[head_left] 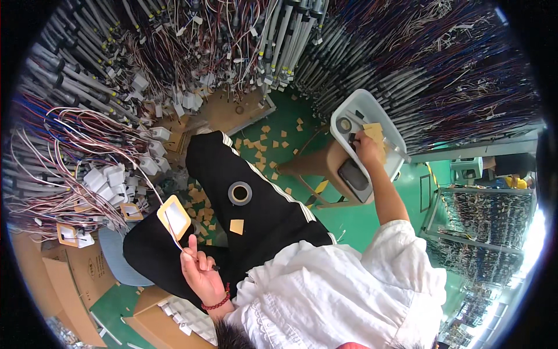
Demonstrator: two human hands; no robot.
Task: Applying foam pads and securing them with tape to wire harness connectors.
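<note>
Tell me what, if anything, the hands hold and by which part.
The left hand holds a thin wire just below the tan-rimmed white piece. The right hand is at the tan sheets in the white bin; its grip cannot be told.

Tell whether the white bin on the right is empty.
Not empty: tan sheets and a round grey object show inside the white bin.

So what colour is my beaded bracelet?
Your beaded bracelet is dark red, best seen in the head view.
</note>
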